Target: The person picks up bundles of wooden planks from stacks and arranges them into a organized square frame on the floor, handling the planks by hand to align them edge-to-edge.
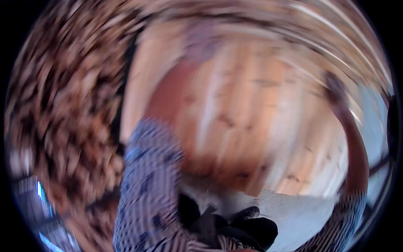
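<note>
A broad panel of pale, knotty wooden boards [235,122] laid side by side spreads in front of me. My left hand [202,41], greyish and perhaps gloved, reaches over its far left part. Motion smears its fingers, so a grip cannot be made out. Over at the panel's far right edge is my right hand [336,90], dark and also blurred. It is nearest to that edge and a pale strip beside it; whether it grips either is unclear. Both forearms come out of striped sleeves.
A big heap of brown wood scraps or chips [71,101] fills the left side. Pale floor [298,214] shows below the panel's near edge, with my dark shoes [256,231] on it. Long pale strips [319,46] lie beyond the panel at the upper right, blurred.
</note>
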The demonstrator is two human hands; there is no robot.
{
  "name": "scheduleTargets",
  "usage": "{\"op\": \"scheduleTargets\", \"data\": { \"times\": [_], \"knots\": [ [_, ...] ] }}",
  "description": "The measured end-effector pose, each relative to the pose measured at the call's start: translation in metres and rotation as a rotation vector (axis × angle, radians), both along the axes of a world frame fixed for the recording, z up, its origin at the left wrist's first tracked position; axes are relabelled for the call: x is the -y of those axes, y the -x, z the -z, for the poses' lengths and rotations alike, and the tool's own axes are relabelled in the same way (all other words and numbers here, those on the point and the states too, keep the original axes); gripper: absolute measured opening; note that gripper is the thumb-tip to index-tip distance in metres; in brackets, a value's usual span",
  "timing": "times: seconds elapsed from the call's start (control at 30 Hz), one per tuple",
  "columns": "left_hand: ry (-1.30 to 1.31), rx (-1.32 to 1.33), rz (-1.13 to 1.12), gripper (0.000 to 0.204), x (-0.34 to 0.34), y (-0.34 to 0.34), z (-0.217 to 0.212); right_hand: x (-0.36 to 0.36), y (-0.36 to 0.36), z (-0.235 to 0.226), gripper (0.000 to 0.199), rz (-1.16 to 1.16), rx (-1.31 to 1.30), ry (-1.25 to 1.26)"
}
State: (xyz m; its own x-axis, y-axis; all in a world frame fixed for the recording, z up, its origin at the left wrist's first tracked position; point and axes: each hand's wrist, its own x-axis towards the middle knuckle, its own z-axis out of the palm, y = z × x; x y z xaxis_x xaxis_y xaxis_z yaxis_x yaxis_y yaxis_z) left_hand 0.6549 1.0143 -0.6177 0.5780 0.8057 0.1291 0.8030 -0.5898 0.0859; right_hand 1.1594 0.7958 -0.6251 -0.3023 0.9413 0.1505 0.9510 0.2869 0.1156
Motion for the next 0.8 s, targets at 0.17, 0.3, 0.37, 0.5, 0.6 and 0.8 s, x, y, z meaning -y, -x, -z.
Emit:
{"op": "scheduleTargets", "data": {
  "times": [0.17,0.3,0.37,0.5,0.6,0.8],
  "knots": [
    [-0.069,0.023,-0.374,0.058,0.044,-0.037,-0.020,0.047,-0.050,0.017,0.048,0.022,0.063,-0.231],
    [-0.178,0.083,-0.447,0.066,0.100,0.005,0.022,0.015,0.013,-0.004,0.057,0.027,0.108,-0.172],
    [0.024,0.039,-0.290,0.060,0.139,-0.007,-0.004,0.014,-0.017,-0.003,0.062,0.063,0.137,-0.200],
    [0.218,0.295,-0.076,0.059,0.277,0.058,-0.013,0.015,-0.031,0.017,0.063,0.110,0.119,-0.250],
    [0.537,0.498,-0.482,0.054,0.402,0.135,-0.116,0.019,-0.022,0.021,0.059,0.110,0.079,-0.299],
    [-0.244,0.145,-1.588,0.072,0.620,0.297,-0.257,0.020,-0.013,0.007,0.057,0.371,0.270,-0.179]
  ]
}}
